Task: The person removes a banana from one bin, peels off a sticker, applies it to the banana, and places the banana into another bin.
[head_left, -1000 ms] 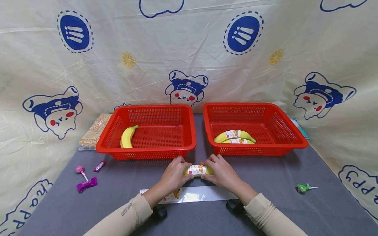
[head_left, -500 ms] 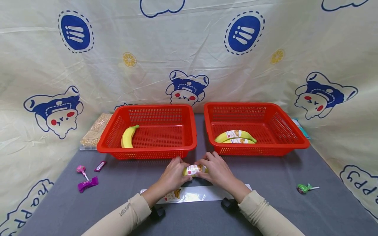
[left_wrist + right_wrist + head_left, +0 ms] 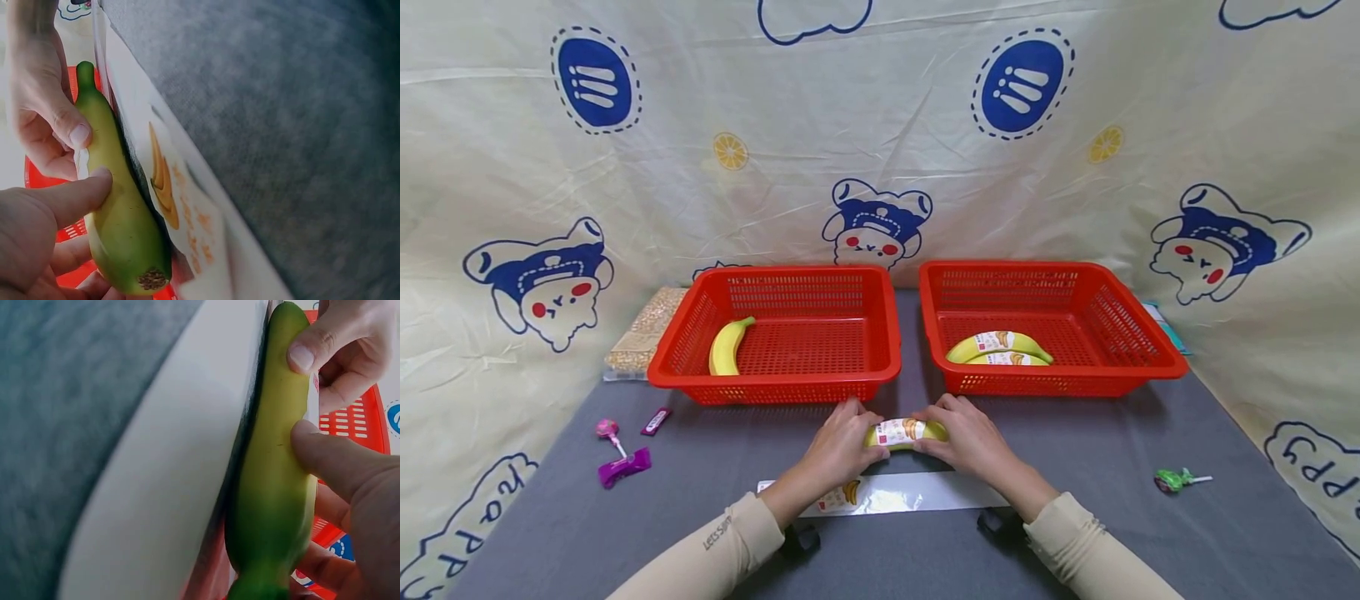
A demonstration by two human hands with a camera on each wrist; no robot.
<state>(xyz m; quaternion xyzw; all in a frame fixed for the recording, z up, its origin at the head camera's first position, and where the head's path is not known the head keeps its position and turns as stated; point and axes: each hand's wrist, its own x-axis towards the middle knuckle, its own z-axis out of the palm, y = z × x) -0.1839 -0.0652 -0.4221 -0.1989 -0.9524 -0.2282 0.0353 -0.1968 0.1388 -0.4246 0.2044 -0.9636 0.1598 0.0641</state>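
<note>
A left hand (image 3: 844, 439) and right hand (image 3: 964, 435) grasp a curved green-yellow banana (image 3: 128, 237) just beyond a glossy white sticker strip (image 3: 925, 492). The step seems to be fixing the fruit's printed white label (image 3: 899, 431); next likely calls for lowering it into the red plastic basket (image 3: 1075, 372) holding two labelled yellow bananas (image 3: 1024, 342).

Creased cream sheeting (image 3: 925, 100) — printed with cartoon animals (image 3: 877, 218) and citrus slices (image 3: 731, 151) — forms the backdrop. The desk (image 3: 880, 558) is grey.

Four bananas (image 3: 898, 432), two baskets (image 3: 775, 385)
</note>
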